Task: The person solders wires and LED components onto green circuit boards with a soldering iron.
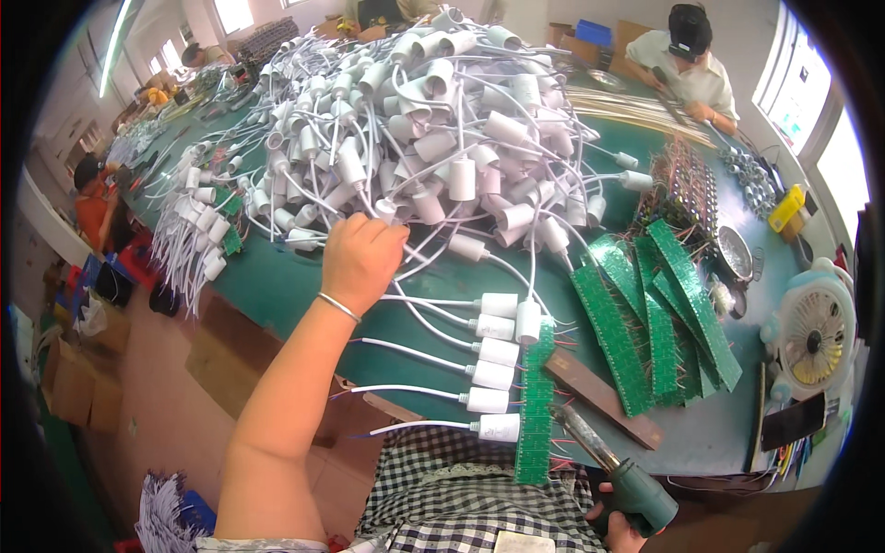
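Note:
My left hand [364,253], with a bangle on its wrist, reaches to the near edge of a big heap of white lamp holders [433,147] with white cords. Its fingers are closed at one white lamp holder [385,210]; the fingertips are partly hidden. My right hand [619,530], at the lower right, grips a green soldering gun [645,498] whose metal barrel points up and left. Near its tip stands a green circuit board strip [535,405]. Several white lamp holders [493,375] lie in a row along the strip's left side, cords trailing left.
A brown bar [604,398] lies right of the strip. Beyond are loose green board strips [653,323], a round metal dish [734,253], a white fan [813,336] and a dark phone [793,419]. Across the green table [304,286], a person [687,69] works; another sits at left.

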### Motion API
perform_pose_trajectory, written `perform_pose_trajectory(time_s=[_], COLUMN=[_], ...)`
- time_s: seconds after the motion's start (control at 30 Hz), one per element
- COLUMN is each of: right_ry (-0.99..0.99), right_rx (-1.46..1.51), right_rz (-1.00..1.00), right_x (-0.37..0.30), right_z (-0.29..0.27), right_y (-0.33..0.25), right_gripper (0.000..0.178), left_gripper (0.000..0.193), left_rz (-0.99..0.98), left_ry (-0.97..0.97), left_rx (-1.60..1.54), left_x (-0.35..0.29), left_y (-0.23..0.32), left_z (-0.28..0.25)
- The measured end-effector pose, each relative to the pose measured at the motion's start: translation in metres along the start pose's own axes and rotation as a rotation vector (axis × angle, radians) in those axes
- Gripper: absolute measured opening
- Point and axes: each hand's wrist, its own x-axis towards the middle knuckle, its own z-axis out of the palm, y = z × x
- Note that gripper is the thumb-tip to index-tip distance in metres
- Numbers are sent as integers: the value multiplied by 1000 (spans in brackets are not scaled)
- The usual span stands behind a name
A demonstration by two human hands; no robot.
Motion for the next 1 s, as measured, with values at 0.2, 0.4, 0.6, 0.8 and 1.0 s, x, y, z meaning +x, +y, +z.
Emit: perform_pose_trajectory(time_s=[0.2, 0.4, 0.6, 0.8, 1.0], right_ry=[7, 2, -6, 33, -24], right_rx=[-54, -52, -91, -172, -57], right_rz=[12, -11, 25, 272, 324], right_x=[-3, 5, 12, 3, 13], right_z=[-11, 1, 0, -4, 7], right_y=[4, 8, 10, -1, -20], right_gripper=[25, 24, 22, 15, 20], left_gripper=[16, 23, 48, 42, 22], left_rz=[33, -613, -704, -980, -704], left_ry=[-27, 154, -164, 173, 287], left_rx=[96, -308, 102, -939, -1128], left_x=[17, 10, 57, 31, 43], left_y=[-5, -47, -48, -46, -17], left_z=[-3, -23, -7, -6, -78])
